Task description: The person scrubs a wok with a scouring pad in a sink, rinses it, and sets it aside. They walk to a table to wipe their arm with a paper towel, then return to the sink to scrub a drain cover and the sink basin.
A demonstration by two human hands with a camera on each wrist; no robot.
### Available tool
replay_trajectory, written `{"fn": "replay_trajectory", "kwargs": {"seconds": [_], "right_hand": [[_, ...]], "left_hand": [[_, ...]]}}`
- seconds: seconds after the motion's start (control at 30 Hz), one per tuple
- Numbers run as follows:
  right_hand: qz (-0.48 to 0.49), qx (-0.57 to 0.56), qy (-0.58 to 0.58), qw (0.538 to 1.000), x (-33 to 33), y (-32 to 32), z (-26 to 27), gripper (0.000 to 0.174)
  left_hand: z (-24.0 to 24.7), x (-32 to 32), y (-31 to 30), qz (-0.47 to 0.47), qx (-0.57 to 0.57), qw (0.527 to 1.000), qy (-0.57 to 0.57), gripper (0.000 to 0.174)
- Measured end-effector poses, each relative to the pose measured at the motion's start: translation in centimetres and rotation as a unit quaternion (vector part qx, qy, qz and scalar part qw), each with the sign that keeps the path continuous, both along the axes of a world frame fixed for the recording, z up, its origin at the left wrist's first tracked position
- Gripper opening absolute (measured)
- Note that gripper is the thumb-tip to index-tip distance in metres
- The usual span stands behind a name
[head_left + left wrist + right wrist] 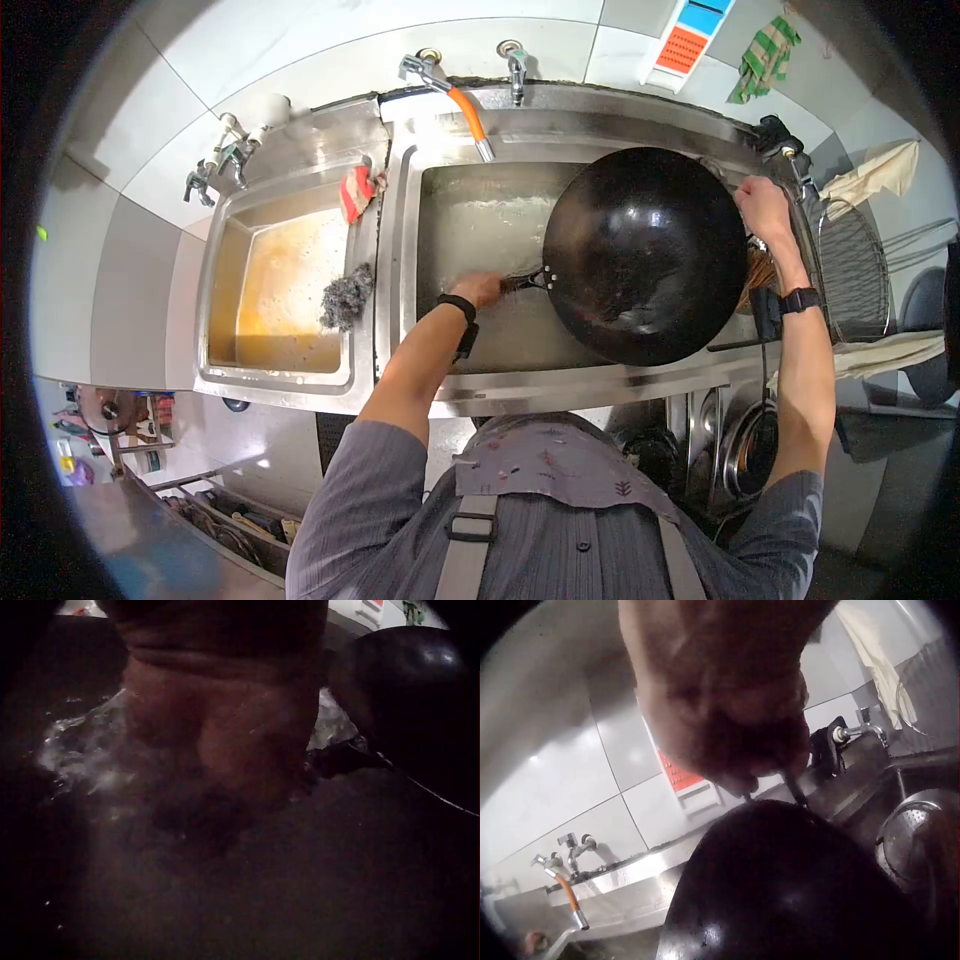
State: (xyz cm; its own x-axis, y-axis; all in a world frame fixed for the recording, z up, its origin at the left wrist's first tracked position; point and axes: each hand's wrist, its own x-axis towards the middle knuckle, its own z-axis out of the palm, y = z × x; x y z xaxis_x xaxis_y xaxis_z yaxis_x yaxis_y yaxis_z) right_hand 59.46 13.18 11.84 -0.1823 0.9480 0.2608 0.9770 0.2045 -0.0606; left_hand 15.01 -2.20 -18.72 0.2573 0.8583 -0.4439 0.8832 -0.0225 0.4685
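A large black wok [645,255] lies across the right part of a water-filled sink [408,300]. My left hand [480,290] grips its long handle [525,281] on the left side. In the dark left wrist view, this hand [225,742] is partly under water, its fingers hidden, and the handle [341,759] shows beside it. My right hand [765,210] holds the wok at its far right rim. The right wrist view shows that hand [727,735] with fingers curled on a small handle [793,791] at the wok's edge.
A second sink [212,320] at left holds cloudy yellowish water, with a dark scouring pad [347,298] and red-striped cloth [356,195] on its edge. An orange-hosed tap [467,115] reaches over the main sink. Wire strainers [850,270] stand at right.
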Motion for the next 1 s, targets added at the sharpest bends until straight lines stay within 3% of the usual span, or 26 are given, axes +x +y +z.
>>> {"fn": "replay_trajectory", "kwargs": {"seconds": [0.03, 0.07, 0.1, 0.17, 0.23, 0.27, 0.3, 0.4, 0.47, 0.5, 0.6, 0.67, 0.73, 0.8, 0.87, 0.93, 1.0], "right_hand": [[0.001, 0.001, 0.000, 1.000, -0.2, 0.3, 0.0, 0.022], [-0.012, -0.074, 0.050, 0.996, -0.4, 0.6, 0.0, 0.021], [-0.025, -0.149, 0.101, 0.983, -0.7, 0.8, 0.0, 0.021], [-0.011, -0.147, 0.143, 0.979, -0.5, 1.6, -1.2, 0.019], [0.002, -0.143, 0.185, 0.972, -0.6, 1.3, -0.8, 0.018], [0.001, -0.185, 0.278, 0.943, -0.6, 0.5, 0.1, 0.016], [0.001, -0.225, 0.367, 0.903, -0.7, 0.1, 0.8, 0.015], [0.018, -0.210, 0.396, 0.893, 0.9, -0.4, 1.4, 0.011], [0.039, -0.231, 0.405, 0.884, 3.0, 0.1, 1.1, 0.009], [0.016, -0.227, 0.418, 0.879, 3.5, 0.1, 1.1, 0.010], [-0.002, -0.220, 0.436, 0.873, 5.8, 0.9, 0.1, 0.018], [-0.057, -0.155, 0.474, 0.865, 6.6, 0.0, 0.0, 0.015], [-0.051, -0.170, 0.483, 0.858, 8.6, 0.6, -1.5, 0.014], [-0.043, -0.182, 0.489, 0.852, 10.0, 1.2, -2.3, 0.014], [0.014, -0.278, 0.495, 0.823, 10.1, 1.3, -3.0, 0.018], [0.002, -0.292, 0.499, 0.816, 10.5, 2.7, -5.5, 0.019], [0.011, -0.308, 0.508, 0.805, 7.8, 1.8, -6.0, 0.014]], "left_hand": [[-0.2, -0.3, 0.0, 0.013, -0.043, 0.996, 0.072, 0.036], [-0.3, -0.5, 0.1, 0.027, -0.086, 0.985, 0.144, 0.031], [-1.2, -0.5, 0.2, 0.027, -0.085, 0.985, 0.144, 0.031], [-3.1, -0.6, 0.3, 0.108, -0.058, 0.984, 0.127, 0.031], [-1.5, 0.6, -0.6, 0.125, -0.017, 0.981, 0.148, 0.030], [-0.3, 1.0, -0.8, 0.141, 0.023, 0.975, 0.169, 0.030], [0.1, 0.8, -0.5, 0.142, 0.027, 0.975, 0.170, 0.030], [1.1, -0.2, 0.0, 0.078, -0.018, 0.987, 0.137, 0.030], [2.5, -1.0, 0.3, 0.035, 0.068, 0.984, 0.159, 0.027], [3.6, -1.3, -0.3, 0.084, 0.141, 0.980, 0.114, 0.024], [11.1, -1.3, -0.9, 0.060, 0.171, 0.977, 0.111, 0.024], [13.0, -1.3, -0.1, 0.028, 0.197, 0.967, 0.160, 0.027], [18.5, -0.4, -0.3, 0.039, 0.205, 0.952, 0.223, 0.025], [20.8, -1.0, 0.1, 0.068, 0.296, 0.906, 0.294, 0.021], [25.6, -1.3, -0.4, 0.045, 0.265, 0.890, 0.367, 0.018], [30.3, -0.8, -1.7, 0.073, 0.279, 0.867, 0.405, 0.020], [33.0, -1.6, -2.9, 0.053, 0.352, 0.815, 0.458, 0.020]]}}
